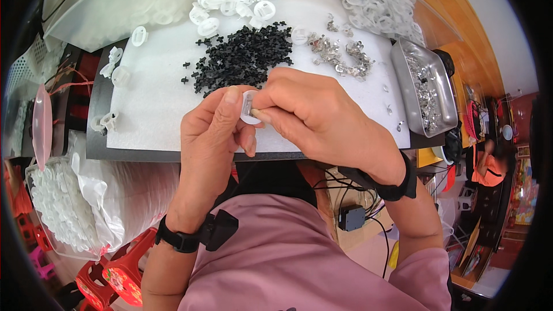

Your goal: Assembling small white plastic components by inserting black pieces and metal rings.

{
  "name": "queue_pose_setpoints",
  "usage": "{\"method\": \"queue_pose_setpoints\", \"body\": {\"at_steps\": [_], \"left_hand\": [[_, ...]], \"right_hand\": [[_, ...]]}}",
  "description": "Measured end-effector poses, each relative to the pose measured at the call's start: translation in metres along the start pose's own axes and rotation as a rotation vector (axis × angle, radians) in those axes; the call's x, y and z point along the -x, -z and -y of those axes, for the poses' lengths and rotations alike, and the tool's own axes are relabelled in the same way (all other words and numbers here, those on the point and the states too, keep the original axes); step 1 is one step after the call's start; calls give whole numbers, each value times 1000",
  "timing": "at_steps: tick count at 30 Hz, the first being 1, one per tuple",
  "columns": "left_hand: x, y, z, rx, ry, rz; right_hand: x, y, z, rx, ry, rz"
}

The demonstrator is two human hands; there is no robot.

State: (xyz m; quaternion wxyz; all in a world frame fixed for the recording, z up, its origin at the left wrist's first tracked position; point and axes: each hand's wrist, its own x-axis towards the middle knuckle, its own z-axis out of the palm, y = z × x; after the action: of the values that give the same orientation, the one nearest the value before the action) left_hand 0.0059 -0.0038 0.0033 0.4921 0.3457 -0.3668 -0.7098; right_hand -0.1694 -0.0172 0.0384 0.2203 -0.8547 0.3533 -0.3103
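Above the front edge of the white foam sheet (150, 121), my left hand (208, 132) pinches a round white plastic piece (249, 117) between thumb and fingers. A slot runs across the face of this piece. My right hand (322, 109) reaches over from the right, thumb and forefinger pressed together at the slot; whatever they grip is hidden. Just beyond both hands lies a heap of small black cross-shaped parts (245, 52). To its right, small shiny metal clips (354, 60) are scattered on the foam. More round white plastic pieces (236, 1) are piled behind the black heap.
A steel tray (401, 72) of metal clips stands at the right table edge. Bulky clear bags of white pieces (377, 0) lie at the back. At lower left, a clear bin (63, 210) of white pieces sits near red stools (124, 270). Another person (489, 164) is far right.
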Motion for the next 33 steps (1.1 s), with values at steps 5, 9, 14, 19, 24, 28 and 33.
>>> {"method": "queue_pose_setpoints", "body": {"at_steps": [5,9,14,19,24,28,33], "left_hand": [[-1,0,1,26,-16,-1],[-2,-3,4,10,-40,-36],[-2,-3,4,-19,-53,-35],[-1,-2,3,-71,-44,-33],[-1,-3,4,-14,-34,-47],[1,-5,2,-15,-30,-74],[2,-6,5,-6,-67,-97]], "right_hand": [[9,-2,9,150,-8,-2],[12,-5,18,332,1,-21],[13,-14,12,409,83,-133],[17,-17,10,368,75,-190],[19,-18,14,90,-88,-211],[16,-26,15,-86,-168,-275],[14,-32,17,-104,-273,-330]]}}
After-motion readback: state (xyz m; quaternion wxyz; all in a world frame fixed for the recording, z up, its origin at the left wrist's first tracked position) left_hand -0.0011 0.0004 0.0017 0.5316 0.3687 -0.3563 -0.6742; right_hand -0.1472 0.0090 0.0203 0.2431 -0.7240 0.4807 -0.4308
